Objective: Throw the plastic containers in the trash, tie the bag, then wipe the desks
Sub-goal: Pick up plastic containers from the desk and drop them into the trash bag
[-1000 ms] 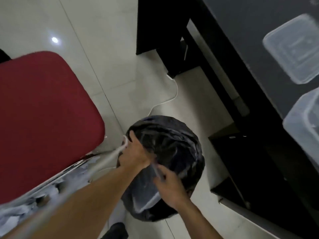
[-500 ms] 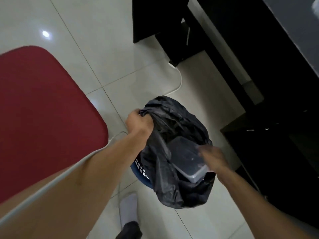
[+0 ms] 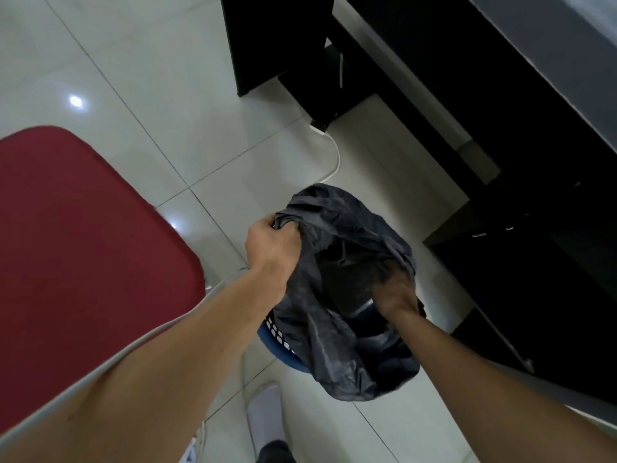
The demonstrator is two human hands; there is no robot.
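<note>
Between red chair seat [image 3: 83,245] and dark tabletop [image 3: 551,45], black trash bag [image 3: 337,332] is seated in blue basket bin [image 3: 272,334] on the floor. Bunched rim is clenched by left grip [image 3: 272,243]. Right grip [image 3: 395,295] is buried in folds, state not determinable. Rim should be gathered evenly before knotting.

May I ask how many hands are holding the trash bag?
2. The left hand grips the trash bag's rim beside the red chair; the right hand holds its rim on the desk side.
</note>
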